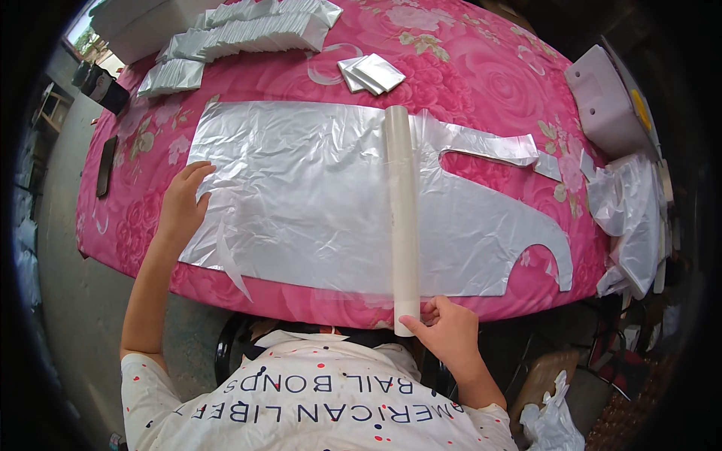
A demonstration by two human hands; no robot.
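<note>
A large silver plastic sheet (301, 199), cut in an apron-like shape, lies flat on the table with the pink flowered cloth (466, 75). A long white tube (402, 203) lies across the sheet from far to near. My right hand (447, 331) grips the tube's near end at the table's front edge. My left hand (184, 207) rests flat with fingers apart on the sheet's left edge.
Stacks of folded silver sheets (241, 34) lie at the far left, and a few folded ones (370, 74) at the far middle. A dark phone (106, 165) lies at the left edge. A white machine (613, 101) and crumpled plastic (628, 218) sit at the right.
</note>
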